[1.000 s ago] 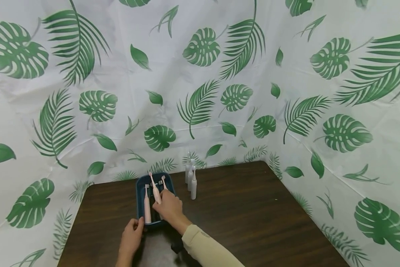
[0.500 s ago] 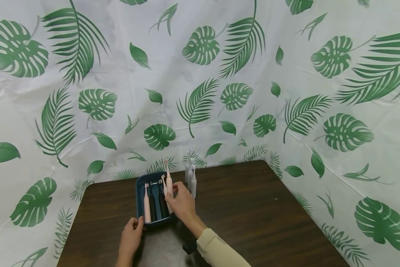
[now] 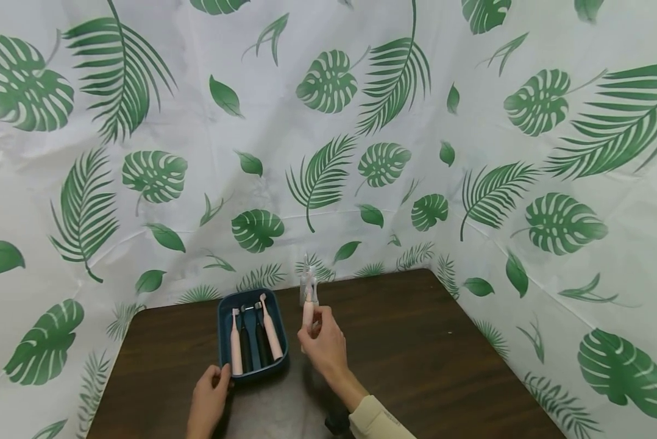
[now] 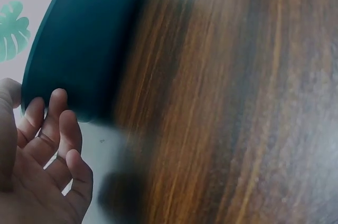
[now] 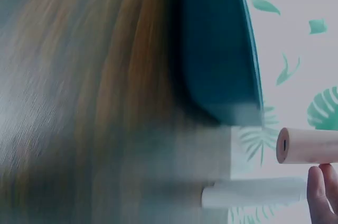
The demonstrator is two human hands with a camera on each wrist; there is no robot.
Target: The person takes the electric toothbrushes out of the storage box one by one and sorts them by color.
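A dark blue tray (image 3: pixel 281 358) holds two pink electric toothbrushes (image 3: pixel 270 332) and two black ones (image 3: pixel 245 347), lying lengthwise. At its near left corner my left hand (image 3: pixel 208 393) grips the rim; the left wrist view shows the thumb at the rim and fingertips on the outer wall (image 4: pixel 79 39). My right hand (image 3: pixel 326 347) pinches another pink electric toothbrush (image 3: pixel 308 314), held upright to the right of the tray. In the right wrist view, the base of that toothbrush (image 5: pixel 306 146) is off the table.
White electric toothbrushes (image 3: pixel 303 289) stand upright at the back, partly hidden behind the held one. The brown wooden table (image 3: pixel 416 353) meets leaf-print cloth walls (image 3: pixel 197 183) at the back and right. A dark object (image 3: pixel 336 422) shows beneath my right wrist.
My right hand has lifted the pink toothbrush out of the tray and carried it rightward, in front of the white toothbrushes. My left hand has stayed at the tray's corner.
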